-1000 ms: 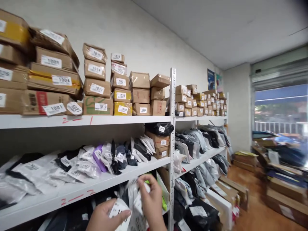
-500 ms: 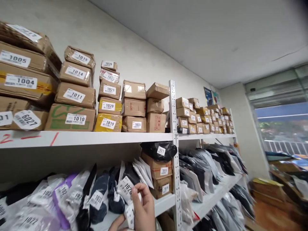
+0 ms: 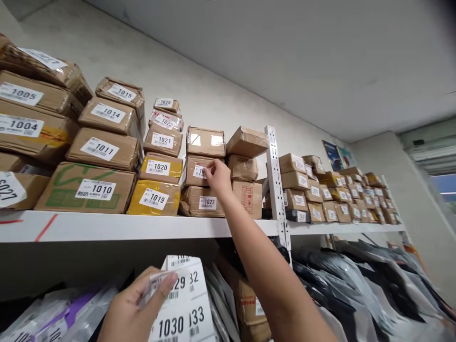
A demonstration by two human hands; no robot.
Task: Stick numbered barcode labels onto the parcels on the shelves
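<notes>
Our two bare hands, our left hand and right hand, no sleeves, no rings, short plain nails

right hand presses white label on brown box above box 1023; left hand grips label sheets near

A pale, plain wall runs behind a long white metal shelf, whose perforated upright post stands just right of the fingers. Above, a flat white ceiling slopes off to the far corner. Two posters hang on the wall, far to the right of the fingers. At the right edge, a window lets in daylight beneath a grey shutter housing.
</notes>
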